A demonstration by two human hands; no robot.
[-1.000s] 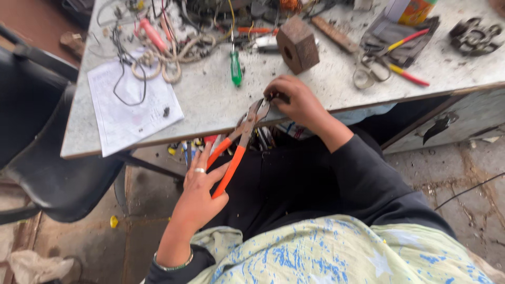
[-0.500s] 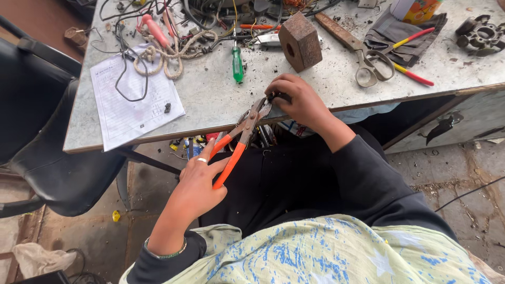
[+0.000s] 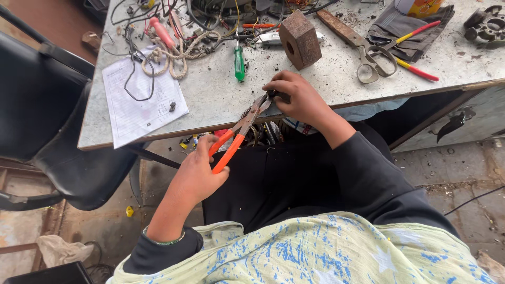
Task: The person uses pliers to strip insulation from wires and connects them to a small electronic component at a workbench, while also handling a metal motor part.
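My left hand (image 3: 199, 173) grips the orange handles of long-nose pliers (image 3: 238, 135), below the front edge of the grey worktable (image 3: 221, 108). The pliers' jaws reach up to my right hand (image 3: 297, 97), which is closed on a small dark part at the table's edge. The part is mostly hidden by my fingers. Both arms wear dark sleeves over a pale green and blue cloth (image 3: 315, 252).
On the table lie a rusty block with a hole (image 3: 300, 38), a green screwdriver (image 3: 239, 60), scissors (image 3: 376, 62), a printed paper (image 3: 139, 102), a rope and wires (image 3: 173, 47) and a red-yellow tool (image 3: 415, 69). A black chair (image 3: 47, 121) stands at left.
My left hand has closed around the pliers' handles, where a second ago its fingers were spread. The right hand stays on the part at the table edge.
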